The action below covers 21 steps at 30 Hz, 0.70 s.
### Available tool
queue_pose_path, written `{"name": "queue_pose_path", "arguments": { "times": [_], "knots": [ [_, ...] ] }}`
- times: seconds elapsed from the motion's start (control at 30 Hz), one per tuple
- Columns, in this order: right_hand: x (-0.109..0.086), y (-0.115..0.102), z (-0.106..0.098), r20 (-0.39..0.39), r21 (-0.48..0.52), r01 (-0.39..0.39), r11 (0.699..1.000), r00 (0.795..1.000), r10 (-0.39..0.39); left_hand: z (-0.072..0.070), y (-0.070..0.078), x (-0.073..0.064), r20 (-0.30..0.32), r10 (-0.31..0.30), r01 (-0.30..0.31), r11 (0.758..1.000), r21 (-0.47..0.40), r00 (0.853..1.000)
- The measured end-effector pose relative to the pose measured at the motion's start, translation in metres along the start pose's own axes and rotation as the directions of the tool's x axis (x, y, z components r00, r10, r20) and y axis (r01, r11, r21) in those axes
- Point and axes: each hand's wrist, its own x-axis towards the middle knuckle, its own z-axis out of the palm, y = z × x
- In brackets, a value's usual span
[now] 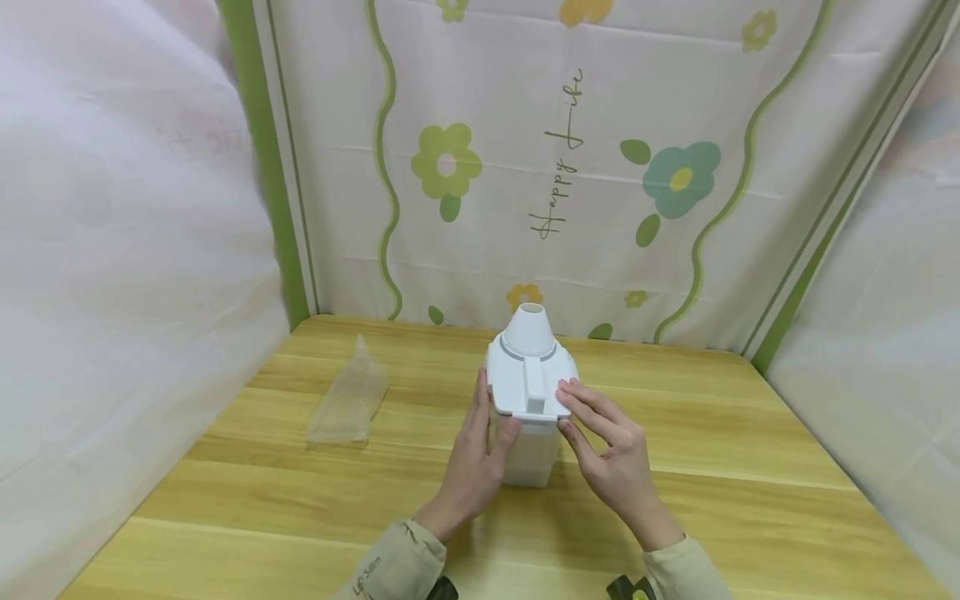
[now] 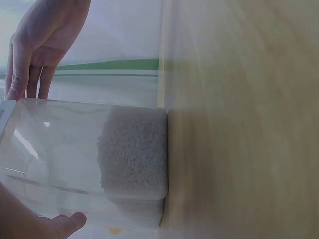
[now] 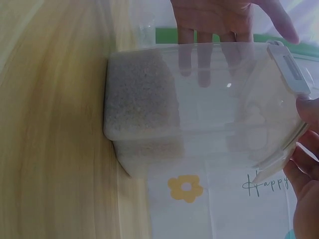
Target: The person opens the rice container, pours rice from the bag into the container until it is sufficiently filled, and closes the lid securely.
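A clear rice container (image 1: 528,462) stands upright on the wooden table, fitted with a white lid (image 1: 510,383) that has a cone-shaped spout (image 1: 529,332). White rice (image 2: 134,154) fills its lower part, as both wrist views show. My left hand (image 1: 468,467) lies along the container's left side, fingers straight and thumb near the front corner. At the lid's front right corner, my right hand (image 1: 618,454) pinches the edge, with fingertips on top and the thumb below. A latch (image 3: 290,68) at the lid's front shows in the right wrist view.
To the left of the container lies a thin transparent plastic bag (image 1: 351,400). Behind the wooden table (image 1: 262,492) hangs a white curtain (image 1: 510,100) printed with flowers and lettering. More pale cloth hangs along both sides.
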Motion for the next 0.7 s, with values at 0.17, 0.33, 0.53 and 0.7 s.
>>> {"name": "queue_pose_path", "arguments": {
  "times": [0.17,0.33,0.53,0.7],
  "knots": [
    [-0.004,0.007,0.002,-0.003,0.003,0.002,1.0,1.0,-0.002,0.0,0.001,0.0,-0.002,-0.003,0.003,1.0,-0.007,1.0],
    [-0.003,0.004,0.002,-0.002,0.003,-0.001,1.0,1.0,0.001,0.0,0.0,0.001,-0.009,0.001,-0.001,1.0,-0.006,1.0],
    [-0.012,0.018,0.004,0.001,0.005,-0.012,1.0,1.0,0.012,0.001,0.001,0.0,-0.016,-0.008,0.008,1.0,0.003,1.0],
    [-0.021,0.031,0.005,0.003,0.008,-0.022,1.0,1.0,0.022,0.001,0.001,0.0,-0.015,-0.016,0.016,1.0,0.0,1.0]
  ]
}}
